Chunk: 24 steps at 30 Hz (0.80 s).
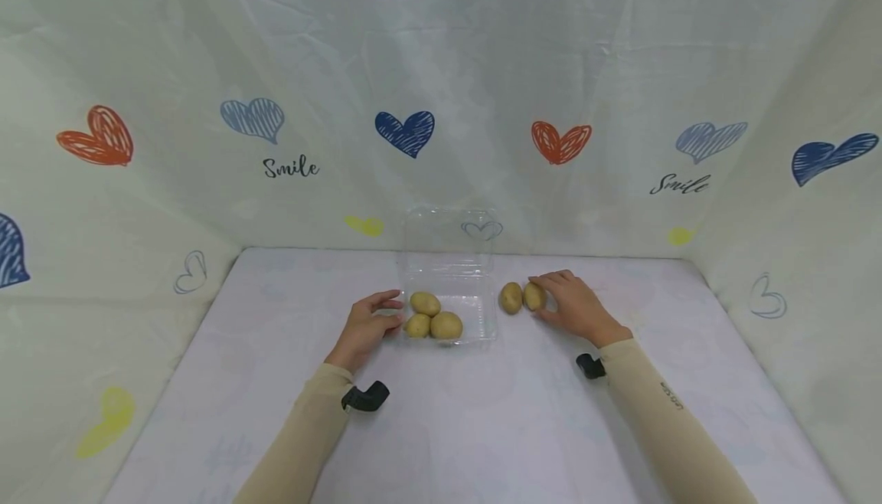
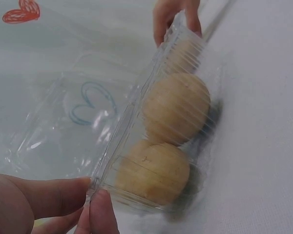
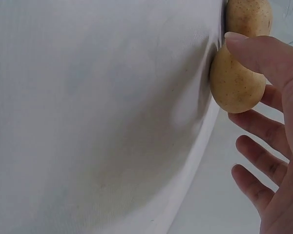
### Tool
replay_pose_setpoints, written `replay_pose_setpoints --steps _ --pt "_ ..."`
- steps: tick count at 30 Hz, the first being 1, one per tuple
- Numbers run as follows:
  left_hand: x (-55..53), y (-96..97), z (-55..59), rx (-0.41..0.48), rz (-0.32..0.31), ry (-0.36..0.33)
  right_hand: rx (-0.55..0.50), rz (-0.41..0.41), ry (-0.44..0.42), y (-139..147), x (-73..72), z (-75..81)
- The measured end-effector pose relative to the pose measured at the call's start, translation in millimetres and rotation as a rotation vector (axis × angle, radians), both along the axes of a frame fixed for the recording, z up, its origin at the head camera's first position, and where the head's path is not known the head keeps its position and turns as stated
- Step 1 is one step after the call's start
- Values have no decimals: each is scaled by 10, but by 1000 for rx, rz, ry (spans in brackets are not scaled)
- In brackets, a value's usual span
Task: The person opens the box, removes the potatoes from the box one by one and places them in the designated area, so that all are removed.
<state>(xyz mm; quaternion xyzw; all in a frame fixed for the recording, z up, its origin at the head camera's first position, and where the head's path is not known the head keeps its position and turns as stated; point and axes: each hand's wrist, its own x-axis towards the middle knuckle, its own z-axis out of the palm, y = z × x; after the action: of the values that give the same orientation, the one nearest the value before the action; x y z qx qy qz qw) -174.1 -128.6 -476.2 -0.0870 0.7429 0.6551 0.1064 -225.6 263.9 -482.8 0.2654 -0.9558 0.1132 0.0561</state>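
My left hand (image 1: 367, 329) pinches the near left edge of a clear plastic container (image 1: 482, 326) between thumb and fingers; the left wrist view shows the fingertips (image 2: 101, 204) on its rim. The hinged lid (image 1: 441, 240) stands raised at the back. Inside, on the left and front, lie several potatoes, one of them the larger potato (image 1: 446, 325) at the front. To the right of the container, my right hand (image 1: 577, 306) holds a potato (image 3: 237, 83) with the thumb on one side and fingers on the other. Another potato (image 1: 511, 298) lies right beside it, nearer the container.
A white cloth covers the table (image 1: 482, 427). A pale curtain (image 1: 482, 44) printed with hearts and "Smile" hangs behind the table and at both sides. Each wrist wears a small black camera mount, such as the left mount (image 1: 367, 397).
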Motion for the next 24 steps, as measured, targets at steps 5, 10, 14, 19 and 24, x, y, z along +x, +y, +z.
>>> replay_pose_setpoints --steps 5,10,14,19,24 --pt "-3 -3 1 1 -2 1 -17 3 0 11 15 18" --pt "-13 -1 1 7 1 -8 -16 2 -10 23 17 26" --pt "-8 12 12 9 -5 -3 -13 -1 -13 34 26 42" --pt "-4 14 29 -1 -11 0 -7 -12 -9 25 72 79" --pt "-14 9 18 6 -12 -2 -11 -15 15 -30 154 151"
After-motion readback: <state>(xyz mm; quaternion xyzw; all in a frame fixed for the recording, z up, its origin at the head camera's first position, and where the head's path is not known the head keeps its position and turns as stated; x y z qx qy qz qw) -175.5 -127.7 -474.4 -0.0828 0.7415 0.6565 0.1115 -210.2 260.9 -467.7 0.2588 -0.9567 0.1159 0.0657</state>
